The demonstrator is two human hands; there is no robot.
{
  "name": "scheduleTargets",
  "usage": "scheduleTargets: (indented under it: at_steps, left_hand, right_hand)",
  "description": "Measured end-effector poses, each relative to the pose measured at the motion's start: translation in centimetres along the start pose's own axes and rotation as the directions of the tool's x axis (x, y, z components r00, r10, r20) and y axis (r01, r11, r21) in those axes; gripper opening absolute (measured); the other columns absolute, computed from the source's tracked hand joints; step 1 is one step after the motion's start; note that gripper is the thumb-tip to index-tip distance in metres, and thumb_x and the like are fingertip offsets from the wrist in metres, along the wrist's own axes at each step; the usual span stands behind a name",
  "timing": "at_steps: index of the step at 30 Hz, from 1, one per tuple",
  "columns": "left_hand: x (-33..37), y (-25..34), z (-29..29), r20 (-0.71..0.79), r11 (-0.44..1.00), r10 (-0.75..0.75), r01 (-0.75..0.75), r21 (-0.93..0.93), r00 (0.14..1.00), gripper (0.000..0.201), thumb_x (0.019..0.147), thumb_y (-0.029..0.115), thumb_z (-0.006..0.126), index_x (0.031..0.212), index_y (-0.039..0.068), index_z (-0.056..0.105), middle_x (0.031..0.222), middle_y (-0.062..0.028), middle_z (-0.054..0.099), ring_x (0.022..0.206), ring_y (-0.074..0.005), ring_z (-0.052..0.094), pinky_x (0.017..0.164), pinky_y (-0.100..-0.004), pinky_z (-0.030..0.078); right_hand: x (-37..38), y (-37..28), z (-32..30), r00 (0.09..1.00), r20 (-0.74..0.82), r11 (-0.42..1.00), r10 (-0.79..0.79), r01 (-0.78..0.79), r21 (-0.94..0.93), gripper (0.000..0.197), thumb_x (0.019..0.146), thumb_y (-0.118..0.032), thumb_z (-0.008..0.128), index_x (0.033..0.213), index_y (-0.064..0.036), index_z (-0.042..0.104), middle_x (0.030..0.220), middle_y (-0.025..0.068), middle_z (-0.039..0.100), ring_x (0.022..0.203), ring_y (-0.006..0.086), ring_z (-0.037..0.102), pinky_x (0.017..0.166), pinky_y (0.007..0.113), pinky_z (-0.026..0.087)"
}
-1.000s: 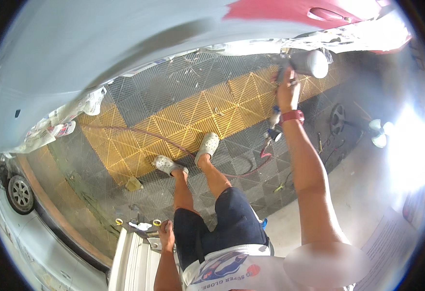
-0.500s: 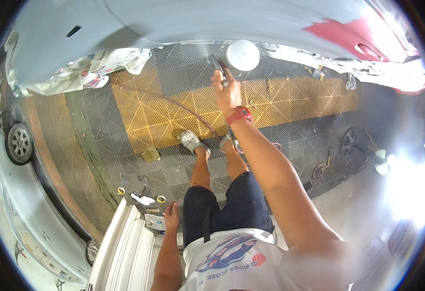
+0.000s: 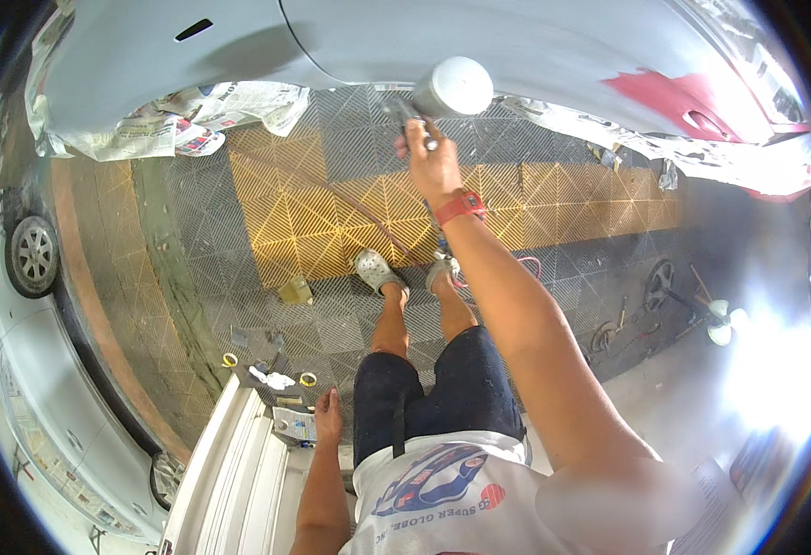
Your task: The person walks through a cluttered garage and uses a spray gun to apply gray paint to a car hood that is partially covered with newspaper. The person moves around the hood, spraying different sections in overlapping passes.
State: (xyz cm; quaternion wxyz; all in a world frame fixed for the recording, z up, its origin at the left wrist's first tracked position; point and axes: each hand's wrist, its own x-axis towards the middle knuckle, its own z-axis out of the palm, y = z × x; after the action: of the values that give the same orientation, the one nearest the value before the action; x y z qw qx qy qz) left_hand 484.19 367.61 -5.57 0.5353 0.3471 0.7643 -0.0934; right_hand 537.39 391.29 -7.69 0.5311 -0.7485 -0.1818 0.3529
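1. Right hand (image 3: 435, 166): extended to the far side; fingers closed around the handle of a spray gun (image 3: 453, 91). Blur at the front of the gun prevents reading the trigger finger.
2. Spray gun: located at the far centre, in front of the lower edge of a grey car panel (image 3: 516, 46). Its pale cup overlaps that edge in view; whether they touch cannot be told. Nozzle direction is unclear.
3. Left hand (image 3: 328, 418): hanging at the near left, beside the shorts (image 3: 391, 388); fingers slack and fairly straight, nothing seen in them.
4. Car panel: mostly grey, with a red patch (image 3: 650, 95) at the far right. Newspaper (image 3: 243, 111) hangs below its edge at the far left.
5. Floor: yellow and dark tiles (image 3: 285, 227). A hose (image 3: 354, 203) crosses them towards the clogs (image 3: 377, 271); its connection to the gun cannot be traced.
6. Near left: two tape rolls (image 3: 308, 379) and a white crumpled piece (image 3: 273, 379).
7. Judgement: the step in hand appears to be spraying the lower panel. The next move calls for a steady wrist, an even gap between nozzle and panel, and feet placed clear of the hose.
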Motion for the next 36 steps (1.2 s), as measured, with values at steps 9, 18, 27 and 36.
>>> scheduleTargets:
  at_steps: [9, 18, 27, 36]
  left_hand:
    - [-1.1, 4.7, 2.9, 0.070, 0.988, 0.105, -0.112, 0.106, 0.992, 0.064, 0.109, 0.048, 0.061, 0.146, -0.004, 0.060, 0.143, -0.0192, 0.066, 0.135, -0.0296, 0.060, 0.118, -0.0395, 0.042]
    - [-3.4, 10.7, 9.2, 0.151, 0.970, 0.133, -0.160, 0.183, 0.980, 0.055, 0.110, 0.043, 0.062, 0.140, -0.003, 0.063, 0.136, -0.0149, 0.067, 0.126, -0.0251, 0.061, 0.112, -0.0366, 0.043]
    - [-3.9, 13.8, 14.4, 0.246, 0.849, 0.275, -0.355, 0.392, 0.929, 0.062, 0.110, 0.053, 0.053, 0.143, 0.001, 0.063, 0.146, -0.0227, 0.062, 0.135, -0.0374, 0.061, 0.114, -0.0420, 0.045]
    - [-5.6, 14.3, 14.7, 0.183, 0.789, 0.307, -0.357, 0.500, 0.934, 0.055, 0.111, 0.045, 0.051, 0.139, 0.001, 0.067, 0.142, -0.0214, 0.068, 0.135, -0.0363, 0.062, 0.115, -0.0427, 0.044]
  right_hand:
    - [-0.9, 3.6, -21.4, 0.931, -0.358, 0.983, -0.066, -0.002, -0.184, 0.045, 0.111, -0.035, 0.059, 0.123, 0.0068, 0.071, 0.084, 0.0110, 0.079, 0.074, 0.0167, 0.074, 0.072, 0.033, 0.057]
    - [-1.2, 7.4, -41.8, 0.840, -0.530, 0.983, -0.114, 0.018, -0.183, 0.053, 0.113, -0.047, 0.053, 0.094, 0.0001, 0.069, 0.077, 0.0059, 0.073, 0.070, 0.0157, 0.066, 0.070, 0.035, 0.052]
    - [0.4, 8.0, -57.0, 0.715, -0.698, 0.998, -0.037, -0.015, -0.067, 0.055, 0.113, -0.051, 0.050, 0.104, 0.0000, 0.069, 0.077, 0.0035, 0.073, 0.051, 0.0118, 0.061, 0.045, 0.026, 0.047]
    - [2.3, 5.6, -63.9, 0.559, -0.825, 0.986, -0.088, -0.071, -0.154, 0.066, 0.112, -0.055, 0.045, 0.103, 0.0052, 0.070, 0.082, 0.0107, 0.077, 0.058, 0.0175, 0.071, 0.045, 0.031, 0.056]
